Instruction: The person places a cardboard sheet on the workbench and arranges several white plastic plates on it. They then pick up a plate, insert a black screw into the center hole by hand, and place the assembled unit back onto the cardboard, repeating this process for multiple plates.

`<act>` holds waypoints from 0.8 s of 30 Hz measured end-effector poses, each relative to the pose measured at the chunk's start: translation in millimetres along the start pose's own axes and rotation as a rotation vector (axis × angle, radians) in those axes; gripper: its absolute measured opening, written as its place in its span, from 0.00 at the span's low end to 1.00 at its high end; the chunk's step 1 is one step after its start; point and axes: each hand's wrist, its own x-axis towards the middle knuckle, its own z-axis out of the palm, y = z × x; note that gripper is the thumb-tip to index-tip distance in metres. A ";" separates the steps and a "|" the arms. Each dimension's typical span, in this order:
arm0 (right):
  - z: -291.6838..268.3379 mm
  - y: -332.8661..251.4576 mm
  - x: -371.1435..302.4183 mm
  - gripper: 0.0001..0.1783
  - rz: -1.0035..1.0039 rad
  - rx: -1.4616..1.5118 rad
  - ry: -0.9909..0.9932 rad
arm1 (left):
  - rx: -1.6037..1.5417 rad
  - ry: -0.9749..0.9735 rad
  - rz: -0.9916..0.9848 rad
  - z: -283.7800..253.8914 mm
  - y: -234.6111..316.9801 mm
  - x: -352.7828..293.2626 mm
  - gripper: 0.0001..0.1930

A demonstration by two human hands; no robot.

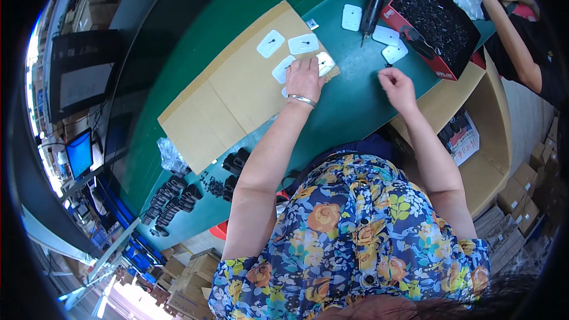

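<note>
Ideally, the left hand (304, 80), loosely open and flat at upper centre, presses lightly among the white plates (282, 70); whether the curled right hand (398, 89) holds anything, I can't tell.

Plates (268, 49): eight visible. Screwdriver (376, 0): one. Cardboard sheet (219, 101): one. Red box (440, 70): one. Bracelet (303, 100): one. Desk (349, 86): one. Wearer's hands (304, 80): two.

A short-sleeved navy floral shirt (349, 225) is worn with a silver bracelet (303, 101).
</note>
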 end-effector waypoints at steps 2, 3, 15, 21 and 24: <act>-22.6 6.0 -3.9 0.07 -0.099 -0.134 0.187 | 0.027 -0.002 0.006 -6.5 7.2 0.7 0.25; -32.0 3.4 -5.2 0.06 -0.077 -0.219 0.203 | -0.006 0.090 0.086 -10.0 11.5 2.9 0.25; -38.6 -1.1 -8.9 0.07 -0.011 -0.264 0.265 | 0.221 -0.089 0.559 42.5 135.7 122.0 0.09; -20.3 -12.8 -15.6 0.06 -0.152 -0.393 0.189 | 0.099 0.067 0.781 11.0 118.3 116.5 0.11; -16.5 -16.2 -15.5 0.06 -0.187 -0.471 0.131 | -0.241 0.188 0.706 -2.7 105.6 96.3 0.13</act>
